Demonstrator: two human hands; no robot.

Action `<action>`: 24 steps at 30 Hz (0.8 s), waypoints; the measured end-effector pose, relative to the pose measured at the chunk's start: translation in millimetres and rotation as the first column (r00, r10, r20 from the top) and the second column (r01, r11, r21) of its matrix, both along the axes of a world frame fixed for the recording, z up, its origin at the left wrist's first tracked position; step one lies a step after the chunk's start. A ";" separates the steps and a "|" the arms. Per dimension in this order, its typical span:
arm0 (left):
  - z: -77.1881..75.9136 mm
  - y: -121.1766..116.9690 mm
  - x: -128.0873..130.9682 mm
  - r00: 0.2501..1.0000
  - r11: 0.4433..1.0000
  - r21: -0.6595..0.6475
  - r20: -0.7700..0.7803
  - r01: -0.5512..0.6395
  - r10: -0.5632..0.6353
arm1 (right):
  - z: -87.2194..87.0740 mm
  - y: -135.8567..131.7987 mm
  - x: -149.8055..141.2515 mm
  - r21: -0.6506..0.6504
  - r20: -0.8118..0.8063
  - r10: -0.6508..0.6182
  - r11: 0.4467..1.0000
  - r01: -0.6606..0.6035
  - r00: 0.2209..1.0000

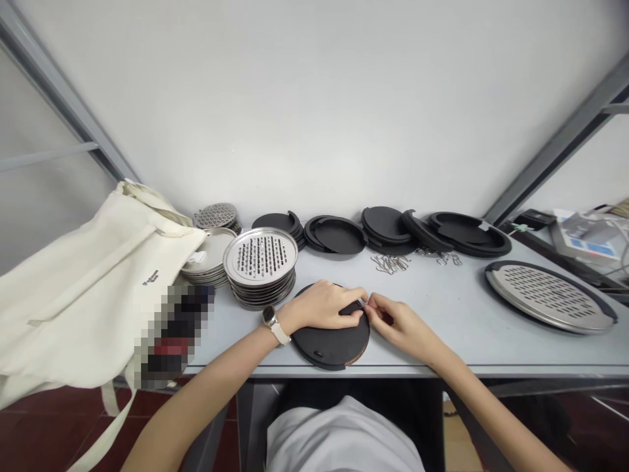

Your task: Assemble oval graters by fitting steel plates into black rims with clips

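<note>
A pale wall [314, 98] rises behind a light grey table [442, 341], and a cream bag [88, 282] slumps over the table's left end. At the right lies an oval-looking perforated metal plate [555, 298] with a dark piece partly round its edge. Along the back, black round pieces [388, 224] sit in overlapping piles, some flat, one tilted against its neighbour. Left of centre stands a stack of perforated metal discs [261, 259], just beside a lower stack of plain-looking discs [211, 252] near the bag. The black disc [327, 347] lies flat at the table's front edge, in front of and to the right of the perforated stack. The left hand [327, 305] rests across it — thumb and forefinger apart, their tips near its right rim. The right hand [393, 321] has its thumb and forefinger together at that same rim; what is between them I cannot tell. A watch [270, 316] with a pale strap circles the left wrist. Smallest are the loose metal hooks [390, 263], scattered before the black pieces.
</note>
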State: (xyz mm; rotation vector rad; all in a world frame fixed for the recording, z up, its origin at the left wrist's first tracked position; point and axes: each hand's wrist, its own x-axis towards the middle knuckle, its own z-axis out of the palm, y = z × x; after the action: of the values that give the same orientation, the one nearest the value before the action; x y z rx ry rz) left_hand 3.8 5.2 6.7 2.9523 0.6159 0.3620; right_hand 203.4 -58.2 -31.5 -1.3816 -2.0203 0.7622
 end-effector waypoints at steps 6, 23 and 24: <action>0.1 0.0 0.1 1.000 1.000 -0.017 -0.018 -0.010 0.009 | 0.6 -0.7 0.3 -0.002 0.011 0.016 1.000 -0.016 1.000; 2.2 -0.7 0.0 1.000 0.999 -0.044 -0.014 -0.014 0.014 | 2.2 -2.5 0.8 0.027 0.041 0.021 0.999 -0.023 0.999; 2.3 -0.6 -0.1 1.000 0.999 -0.042 -0.014 -0.013 0.013 | 2.1 -2.5 1.0 0.027 0.042 0.024 0.999 -0.025 0.999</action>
State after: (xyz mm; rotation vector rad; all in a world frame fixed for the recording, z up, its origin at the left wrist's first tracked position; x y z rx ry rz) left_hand 3.6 4.5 9.0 2.9145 0.6364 0.3262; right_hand 204.3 -60.7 -29.4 -1.3701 -2.0756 0.7186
